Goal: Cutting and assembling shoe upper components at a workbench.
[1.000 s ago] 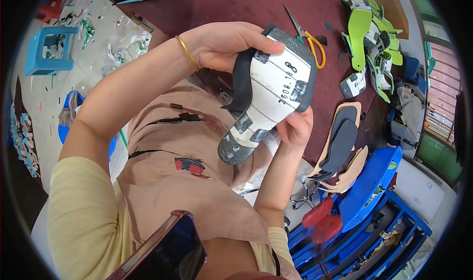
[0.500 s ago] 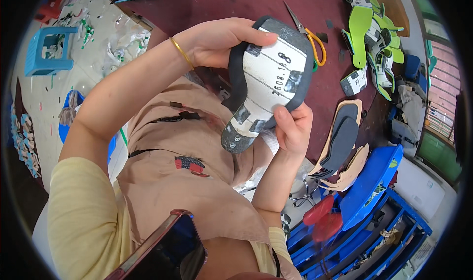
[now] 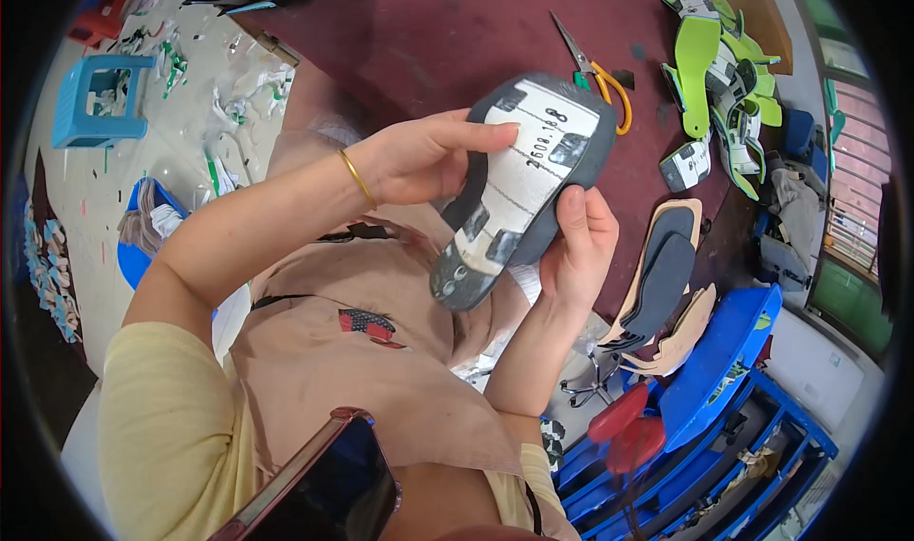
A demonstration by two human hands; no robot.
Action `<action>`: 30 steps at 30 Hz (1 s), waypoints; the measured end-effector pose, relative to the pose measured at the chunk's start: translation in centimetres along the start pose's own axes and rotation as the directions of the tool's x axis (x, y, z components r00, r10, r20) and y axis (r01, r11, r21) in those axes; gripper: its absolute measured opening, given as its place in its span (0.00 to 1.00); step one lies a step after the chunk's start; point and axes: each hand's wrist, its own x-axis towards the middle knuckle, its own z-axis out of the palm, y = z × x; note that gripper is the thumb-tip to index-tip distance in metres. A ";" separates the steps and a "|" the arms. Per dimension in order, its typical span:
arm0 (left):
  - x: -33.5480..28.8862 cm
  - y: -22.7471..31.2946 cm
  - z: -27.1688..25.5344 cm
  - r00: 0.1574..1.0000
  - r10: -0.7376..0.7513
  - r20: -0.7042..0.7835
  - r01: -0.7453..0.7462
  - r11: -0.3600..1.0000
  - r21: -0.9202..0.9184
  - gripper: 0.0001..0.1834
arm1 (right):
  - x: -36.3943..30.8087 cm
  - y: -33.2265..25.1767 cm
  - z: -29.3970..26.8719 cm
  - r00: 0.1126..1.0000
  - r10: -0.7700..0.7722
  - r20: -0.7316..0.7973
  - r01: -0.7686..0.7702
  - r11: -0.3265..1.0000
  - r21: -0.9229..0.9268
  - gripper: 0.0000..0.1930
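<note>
A shoe insole [image 3: 509, 184] is held up in front of my body. Its stitched white underside with dark patches faces me, and its edge is black. On its left side, my left hand [image 3: 419, 160] grips it with the thumb across the white face and the fingers behind. My right hand [image 3: 579, 246] holds the opposite edge, thumb on the rim and other fingers curled, partly hidden. Beyond the insole, scissors [image 3: 611, 89] with orange handles lie on the dark red table [image 3: 409, 37].
Lime-green insoles [image 3: 698, 60] are piled at the table's right. Nearer lie black insole pieces [image 3: 659, 279] with beige ones [image 3: 681, 336]. A blue tray [image 3: 719, 379] stands at lower right. To the left are a blue stool [image 3: 100, 89] and scraps on the floor. A phone [image 3: 319, 484] hangs before my chest.
The insole has come down slightly and turned, so its narrow patched end points more toward me. My left hand has moved down with it, and my right hand has shifted slightly right.
</note>
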 end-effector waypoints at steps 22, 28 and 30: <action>0.0 0.8 0.3 0.993 0.078 -0.090 -0.053 0.968 0.243 0.25 | 0.4 -2.8 0.5 0.710 -0.515 0.481 0.505 -0.104 -0.857 0.08; 0.0 0.6 0.7 0.994 0.074 -0.082 -0.048 0.958 0.282 0.25 | 0.7 -4.0 0.4 0.712 -0.408 0.571 0.552 -0.176 -0.815 0.08; 0.1 0.3 1.0 0.991 0.099 -0.093 -0.068 0.953 0.294 0.25 | 0.8 -4.0 0.6 0.712 -0.398 0.579 0.545 -0.208 -0.812 0.08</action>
